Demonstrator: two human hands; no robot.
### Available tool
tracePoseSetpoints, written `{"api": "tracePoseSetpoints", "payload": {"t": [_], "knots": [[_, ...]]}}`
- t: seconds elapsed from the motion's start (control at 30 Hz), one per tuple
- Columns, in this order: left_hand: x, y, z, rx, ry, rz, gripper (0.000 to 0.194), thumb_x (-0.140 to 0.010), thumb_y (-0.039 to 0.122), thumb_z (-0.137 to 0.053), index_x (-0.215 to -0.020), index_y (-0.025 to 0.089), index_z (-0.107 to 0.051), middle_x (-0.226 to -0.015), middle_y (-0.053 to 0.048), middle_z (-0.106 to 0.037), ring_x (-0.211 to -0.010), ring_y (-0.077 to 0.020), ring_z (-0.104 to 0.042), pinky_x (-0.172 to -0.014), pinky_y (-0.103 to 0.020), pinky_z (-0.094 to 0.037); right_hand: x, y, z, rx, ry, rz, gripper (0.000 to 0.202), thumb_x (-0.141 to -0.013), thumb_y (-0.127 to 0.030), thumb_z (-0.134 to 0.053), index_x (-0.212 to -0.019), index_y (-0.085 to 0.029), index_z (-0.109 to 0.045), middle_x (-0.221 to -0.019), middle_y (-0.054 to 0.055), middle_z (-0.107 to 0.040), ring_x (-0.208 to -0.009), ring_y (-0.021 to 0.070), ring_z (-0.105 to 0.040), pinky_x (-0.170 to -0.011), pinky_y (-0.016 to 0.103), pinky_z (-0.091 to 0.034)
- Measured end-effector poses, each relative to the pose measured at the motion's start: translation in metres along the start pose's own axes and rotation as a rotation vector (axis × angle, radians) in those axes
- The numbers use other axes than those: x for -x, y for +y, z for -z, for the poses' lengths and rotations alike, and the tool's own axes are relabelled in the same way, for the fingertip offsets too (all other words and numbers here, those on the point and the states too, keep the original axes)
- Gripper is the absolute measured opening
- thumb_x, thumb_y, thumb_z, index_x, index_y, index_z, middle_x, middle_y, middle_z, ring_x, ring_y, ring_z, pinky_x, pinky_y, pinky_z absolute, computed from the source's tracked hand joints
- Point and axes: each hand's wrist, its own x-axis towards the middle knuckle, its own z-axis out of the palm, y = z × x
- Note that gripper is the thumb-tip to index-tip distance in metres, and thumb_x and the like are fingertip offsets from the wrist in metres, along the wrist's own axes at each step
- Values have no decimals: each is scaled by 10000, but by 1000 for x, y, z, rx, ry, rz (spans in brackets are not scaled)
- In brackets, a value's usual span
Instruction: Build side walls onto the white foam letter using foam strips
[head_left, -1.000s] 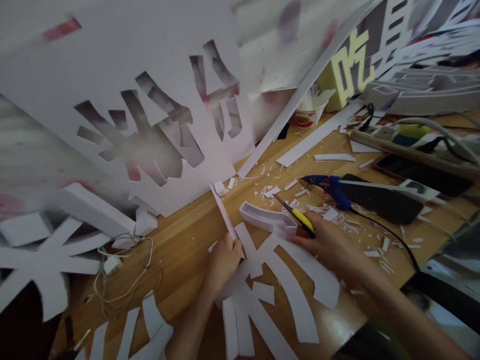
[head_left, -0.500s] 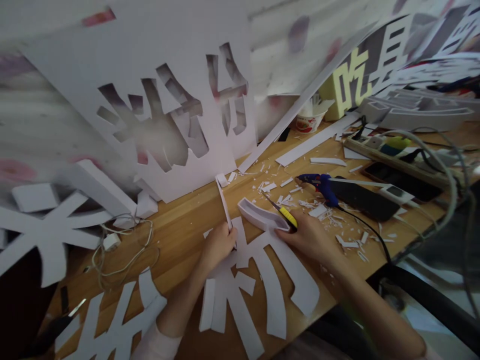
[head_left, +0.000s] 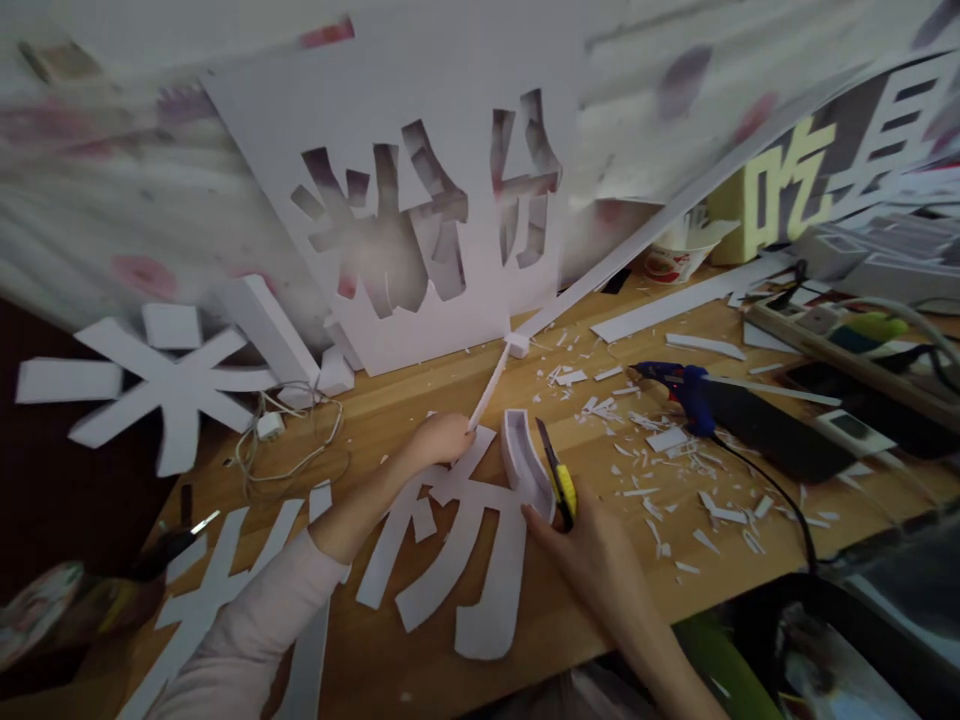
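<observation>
Well, both hands (head_left: 442, 440) (head_left: 596, 540) grip: left, a white strip (head_left: 490, 386); right, a cutter (head_left: 565, 486) (yellow and black)

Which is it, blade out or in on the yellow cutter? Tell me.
Out: the narrow blade juts from the front of the yellow cutter in the right hand.

Knife (head_left: 564, 488) ptly hid, L sleeve (head_left: 251, 615) cropped

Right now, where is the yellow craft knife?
In the head view, the yellow craft knife is slightly right of centre, held in the person's right hand, just right of the curved white piece.
</observation>
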Motion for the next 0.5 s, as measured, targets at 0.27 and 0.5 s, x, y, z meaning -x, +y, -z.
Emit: {"api": "tracePoseSetpoints", "payload": {"t": [0.27, 0.5], "knots": [[26, -12, -23, -52, 116, -64, 365, -1014, 449, -441, -1084, 157, -649, -1053, -76, -706, -950, -204, -683, -866, -411, -550, 34, 9, -13, -39, -1, 63, 474, -827, -575, -577, -1095, -184, -576, -821, 88, -681, -738, 285, -683, -632, 354, -493], [37, -8, -40, -4, 245, -32, 396, -1053, 397, -274, -1071, 149, -582, -959, -112, -723, -861, -231, -710, -685, -311, -477, 34, 21, 10, -71, -23, 142, 416, -943, -596, -481, -1096, -217, -564, -827, 57, -675, -705, 232, -657, -605, 317, -494]]}}
